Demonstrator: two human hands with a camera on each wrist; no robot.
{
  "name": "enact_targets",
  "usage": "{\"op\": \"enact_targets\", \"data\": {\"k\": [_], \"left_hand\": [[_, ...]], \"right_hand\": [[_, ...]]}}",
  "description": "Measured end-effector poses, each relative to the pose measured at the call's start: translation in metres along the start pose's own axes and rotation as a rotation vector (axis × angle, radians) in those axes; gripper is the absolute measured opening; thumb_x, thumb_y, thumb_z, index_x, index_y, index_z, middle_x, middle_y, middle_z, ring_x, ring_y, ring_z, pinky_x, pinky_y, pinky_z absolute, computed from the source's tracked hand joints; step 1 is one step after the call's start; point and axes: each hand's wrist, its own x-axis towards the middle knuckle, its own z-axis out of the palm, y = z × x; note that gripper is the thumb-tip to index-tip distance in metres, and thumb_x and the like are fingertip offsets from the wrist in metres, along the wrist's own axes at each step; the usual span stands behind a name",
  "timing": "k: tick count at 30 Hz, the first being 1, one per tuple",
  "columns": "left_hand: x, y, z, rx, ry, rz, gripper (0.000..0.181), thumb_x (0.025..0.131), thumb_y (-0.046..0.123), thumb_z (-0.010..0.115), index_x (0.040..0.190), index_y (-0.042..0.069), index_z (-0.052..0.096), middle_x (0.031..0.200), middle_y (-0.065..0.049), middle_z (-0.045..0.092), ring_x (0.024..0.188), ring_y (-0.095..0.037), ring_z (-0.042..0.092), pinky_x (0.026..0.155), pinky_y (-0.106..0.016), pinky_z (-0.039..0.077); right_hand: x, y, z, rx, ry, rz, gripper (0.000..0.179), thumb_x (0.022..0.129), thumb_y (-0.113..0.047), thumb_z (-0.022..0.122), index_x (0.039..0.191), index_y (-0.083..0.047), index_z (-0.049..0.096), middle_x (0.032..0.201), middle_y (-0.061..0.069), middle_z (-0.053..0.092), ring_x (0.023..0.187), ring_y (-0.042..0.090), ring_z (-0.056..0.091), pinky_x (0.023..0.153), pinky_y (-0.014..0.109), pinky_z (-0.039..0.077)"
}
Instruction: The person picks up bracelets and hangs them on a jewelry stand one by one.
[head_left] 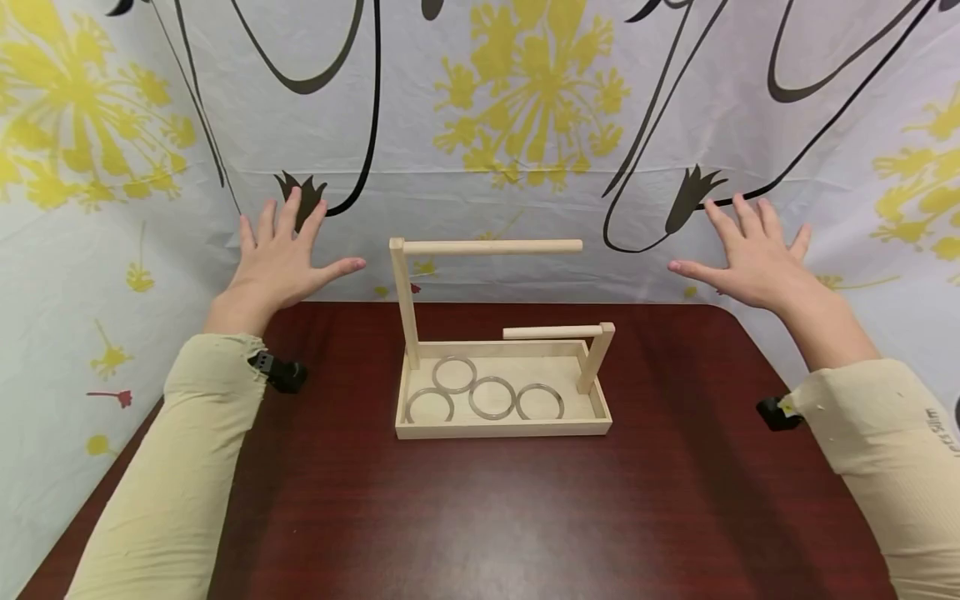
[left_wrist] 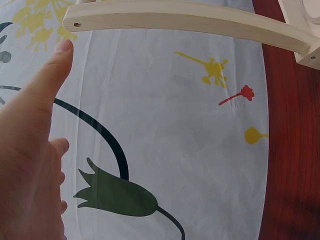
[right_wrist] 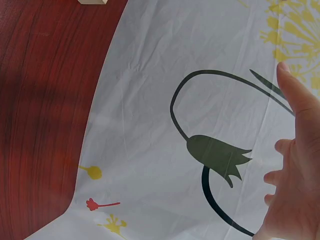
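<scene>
A shallow wooden tray (head_left: 504, 430) stands on the table between my hands. At its left end rises a tall post (head_left: 406, 308) with a long horizontal rod (head_left: 491, 247); at its right end a shorter post (head_left: 596, 358) bears a shorter rod (head_left: 551, 332) pointing left. Several clear rings (head_left: 492, 397) lie in the tray. My left hand (head_left: 277, 258), fingers spread and holding nothing, is raised to the left of the tall post. On the far right, my right hand (head_left: 757, 258) is likewise raised, spread and bare. Both wrist views show the thumbs extended.
The dark red-brown table (head_left: 495, 508) has a rounded far right corner. Behind it hangs a pale curtain (head_left: 495, 200) printed with yellow flowers and dark stems. Small black devices are strapped on both sleeves, the left one (head_left: 277, 372) and the right one (head_left: 780, 413).
</scene>
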Motion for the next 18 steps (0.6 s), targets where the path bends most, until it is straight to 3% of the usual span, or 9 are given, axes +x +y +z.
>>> {"op": "enact_targets", "data": {"k": [11, 18], "left_hand": [[-0.002, 0.0036, -0.0041, 0.009, -0.002, 0.028, 0.109, 0.084, 0.087, 0.037, 0.162, 0.02, 0.002, 0.169, -0.012, -0.01, 0.153, -0.045, -0.007, 0.117, -0.07, -0.011], [-0.0006, 0.0033, -0.0042, 0.026, 0.011, 0.062, 0.107, 0.086, 0.085, 0.038, 0.162, 0.017, 0.006, 0.169, -0.013, 0.002, 0.154, -0.043, 0.004, 0.12, -0.068, -0.002]], "right_hand": [[-0.0006, 0.0006, 0.0003, -0.016, 0.005, -0.025, 0.098, 0.09, -0.075, 0.046, 0.162, -0.019, 0.011, 0.167, 0.022, 0.0, 0.153, 0.043, -0.015, 0.102, 0.085, -0.011], [-0.0018, -0.0002, 0.0013, -0.019, 0.009, -0.046, 0.095, 0.091, -0.073, 0.048, 0.16, -0.015, 0.02, 0.166, 0.024, 0.007, 0.154, 0.043, -0.012, 0.106, 0.082, -0.006]]}}
